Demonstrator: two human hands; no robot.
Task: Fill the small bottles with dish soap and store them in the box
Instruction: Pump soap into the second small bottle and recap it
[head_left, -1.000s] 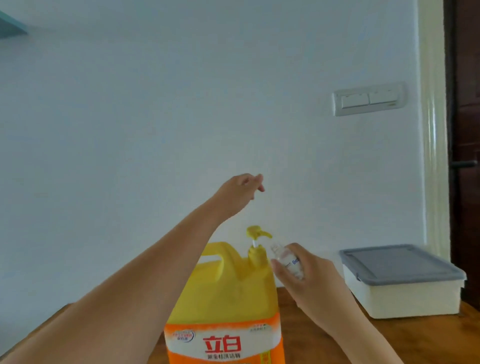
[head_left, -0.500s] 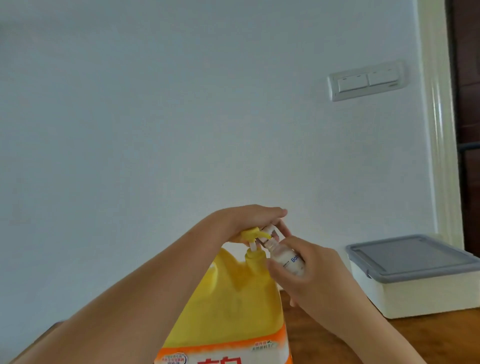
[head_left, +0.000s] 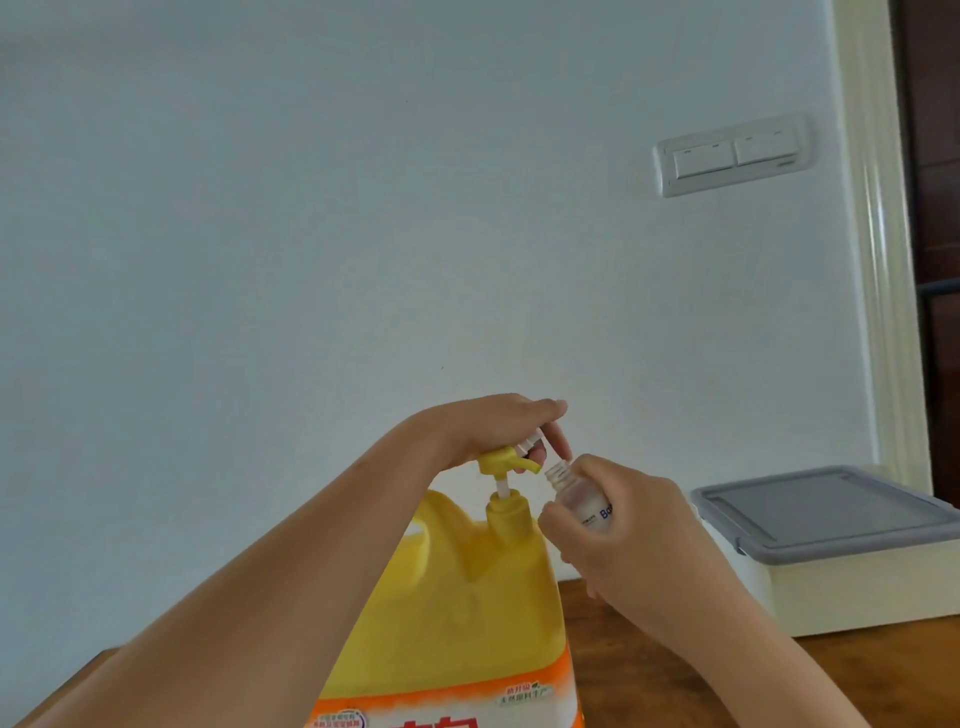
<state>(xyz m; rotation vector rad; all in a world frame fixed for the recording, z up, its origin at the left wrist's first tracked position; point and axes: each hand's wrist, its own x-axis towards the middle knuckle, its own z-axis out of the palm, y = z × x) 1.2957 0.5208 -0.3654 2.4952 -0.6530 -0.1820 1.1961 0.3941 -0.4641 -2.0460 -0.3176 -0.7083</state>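
Observation:
A big yellow dish soap jug (head_left: 467, 597) with an orange label stands in front of me on the wooden table (head_left: 649, 675). My left hand (head_left: 488, 423) rests on top of its yellow pump head (head_left: 498, 460), and its fingers pinch a small white cap (head_left: 530, 444). My right hand (head_left: 623, 540) grips a small clear bottle (head_left: 582, 499). The bottle is tilted, and its open threaded neck is just right of the pump spout without touching it. I cannot tell how much soap is inside the small bottle.
A white storage box (head_left: 831, 587) with a shut grey lid (head_left: 821, 509) sits on the table at the right, against the wall. A light switch plate (head_left: 732, 156) is on the wall above. A door frame runs down the far right.
My left hand came down from mid-air onto the pump head. The small bottle rose to the spout and now sits slightly to its right.

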